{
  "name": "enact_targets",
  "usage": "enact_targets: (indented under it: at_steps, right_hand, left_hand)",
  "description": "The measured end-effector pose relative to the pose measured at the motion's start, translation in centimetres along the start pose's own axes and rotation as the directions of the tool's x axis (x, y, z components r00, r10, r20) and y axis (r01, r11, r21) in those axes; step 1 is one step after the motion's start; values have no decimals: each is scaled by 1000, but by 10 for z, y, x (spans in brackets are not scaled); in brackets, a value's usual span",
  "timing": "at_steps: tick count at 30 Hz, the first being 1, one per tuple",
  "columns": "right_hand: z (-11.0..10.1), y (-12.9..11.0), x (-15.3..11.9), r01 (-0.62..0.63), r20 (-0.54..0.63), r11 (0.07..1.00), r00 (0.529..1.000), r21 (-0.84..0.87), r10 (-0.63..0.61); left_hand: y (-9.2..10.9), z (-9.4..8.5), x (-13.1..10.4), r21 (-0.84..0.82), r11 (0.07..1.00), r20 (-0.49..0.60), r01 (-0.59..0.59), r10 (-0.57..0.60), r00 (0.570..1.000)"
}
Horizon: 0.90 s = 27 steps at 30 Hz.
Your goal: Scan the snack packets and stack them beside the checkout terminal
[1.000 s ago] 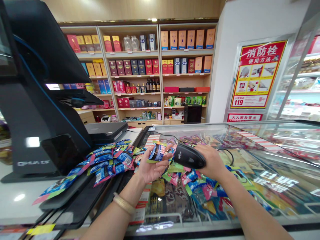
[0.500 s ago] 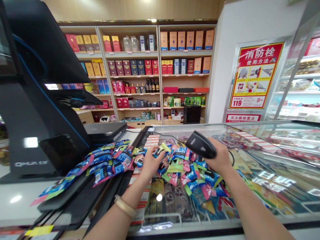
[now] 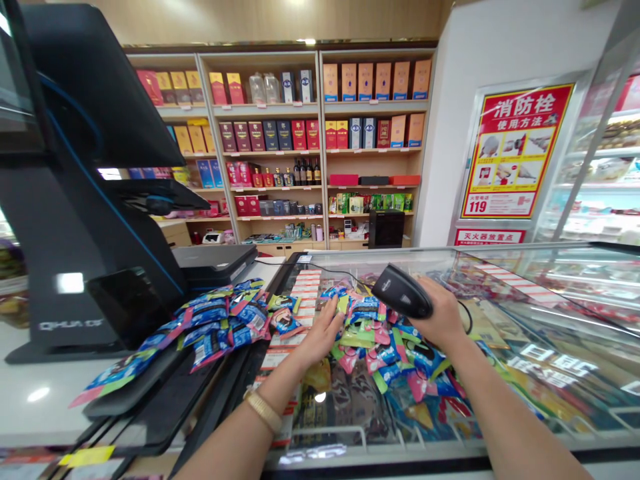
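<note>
My right hand (image 3: 441, 313) is wrapped around a black handheld barcode scanner (image 3: 403, 291), held above a heap of snack packets. My left hand (image 3: 323, 333) has its fingers stretched out and rests at the left side of that heap (image 3: 373, 333), touching it. The small packets are blue, pink and green and lie loose on the glass top of a freezer (image 3: 345, 437). Left of my left hand, a few packets (image 3: 285, 322) lie apart from the heap. A second pile of similar packets (image 3: 215, 323) spreads over the counter beside the freezer.
A black checkout terminal (image 3: 95, 220) stands on the white counter (image 3: 37, 393) at the left. The scanner's cable (image 3: 330, 268) runs across the glass. Behind are shelves of boxed goods (image 3: 293, 135). A red fire-hydrant sign (image 3: 517, 153) hangs on the wall at right.
My left hand has shifted right, its fingers going from curled over packets to stretched out against the heap. Packets now show separately on its left. The scanner stays almost in place.
</note>
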State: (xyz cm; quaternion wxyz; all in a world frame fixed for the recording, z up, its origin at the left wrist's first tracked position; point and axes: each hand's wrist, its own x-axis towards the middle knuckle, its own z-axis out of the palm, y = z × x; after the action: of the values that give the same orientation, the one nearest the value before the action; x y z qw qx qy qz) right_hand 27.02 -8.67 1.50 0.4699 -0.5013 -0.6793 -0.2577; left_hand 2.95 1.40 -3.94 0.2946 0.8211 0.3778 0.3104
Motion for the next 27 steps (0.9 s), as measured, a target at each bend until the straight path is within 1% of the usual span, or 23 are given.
enact_targets:
  at_steps: [2, 3, 4, 6, 7, 8, 9, 10, 11, 12, 14, 16, 18, 21, 23, 25, 27]
  right_hand:
    - [0, 1, 0, 0, 9, 1000, 1000, -3, 0]
    - [0, 2, 0, 3, 7, 1000, 1000, -5, -3]
    - [0, 2, -1, 8, 2, 1000, 1000, -7, -8]
    - [0, 2, 0, 18, -7, 1000, 1000, -9, -18]
    - [0, 2, 0, 22, -9, 1000, 1000, -10, -22]
    - [0, 2, 0, 23, -7, 1000, 1000, -10, -24]
    - [0, 1, 0, 22, -3, 1000, 1000, -10, -22]
    - [0, 1, 0, 20, 1, 1000, 1000, -12, -20]
    - [0, 0, 0, 17, 2, 1000, 1000, -15, -17]
    - [0, 0, 0, 16, 2, 1000, 1000, -18, -16]
    - [-1, -1, 1, 21, -3, 1000, 1000, -22, -21]
    - [-1, -2, 1, 37, -9, 999, 999, -22, -37]
    - [-1, -2, 2, 49, -10, 999, 999, -17, -49]
    - [0, -2, 1, 39, -1, 999, 999, -13, -39]
    - [0, -2, 0, 24, 7, 1000, 1000, -12, -24]
    - [0, -3, 0, 10, 16, 1000, 1000, -9, -10]
    - [0, -3, -1, -1, 23, 1000, 1000, -1, 1]
  left_hand:
    - [9, -9, -1, 170, 985, -33, 3, 3, 999]
    - [14, -15, -2, 288, 958, -71, 20, 1, 998]
    - [19, -22, -3, 413, 909, -121, 55, -5, 993]
    - [27, -36, -8, 620, 763, -240, 181, -35, 970]
    - [30, -42, -11, 683, 685, -287, 253, -66, 956]
    - [31, -48, -13, 724, 617, -311, 308, -107, 944]
    - [31, -51, -15, 752, 563, -313, 342, -152, 938]
    - [30, -54, -17, 771, 529, -293, 354, -199, 935]
    - [28, -55, -18, 785, 513, -258, 348, -240, 936]
    - [26, -54, -19, 793, 512, -217, 330, -267, 939]
    - [23, -51, -19, 803, 523, -154, 287, -283, 947]
    - [21, -47, -18, 813, 526, -124, 251, -265, 956]
    - [22, -45, -17, 822, 519, -126, 233, -234, 964]
    - [23, -47, -15, 811, 530, -161, 249, -207, 965]
    - [22, -51, -14, 783, 561, -199, 269, -184, 963]
    - [19, -57, -11, 720, 634, -251, 283, -143, 957]
    - [14, -61, -7, 571, 767, -349, 294, -97, 932]
